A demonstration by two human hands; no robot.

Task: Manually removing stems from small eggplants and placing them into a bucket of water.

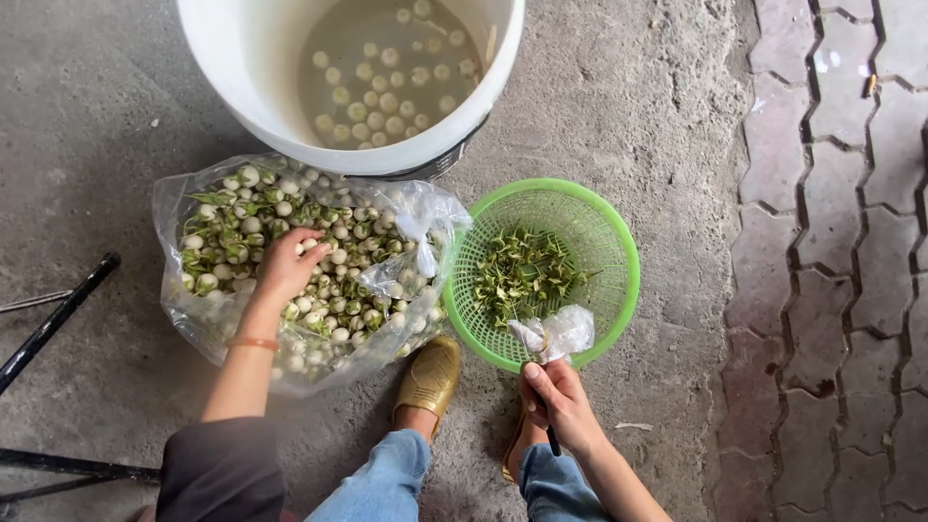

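Note:
My left hand (288, 263) reaches into a clear plastic bag (193, 319) full of small white-green round eggplants (348, 290) with stems; its fingers curl over several of them. My right hand (559, 401) is closed around a thin dark-handled tool (552, 442), close to the near rim of a green plastic basket (619, 251). The basket holds cut green stems (522, 275), and a crumpled bit of clear plastic (556, 333) lies on its near edge.
A white bucket (242, 77) of water with floating trimmed eggplants stands at the top. My feet in gold shoes (430, 377) rest on the concrete floor. Paving bricks (851, 290) run along the right. Black metal rods (53, 319) lie at the left.

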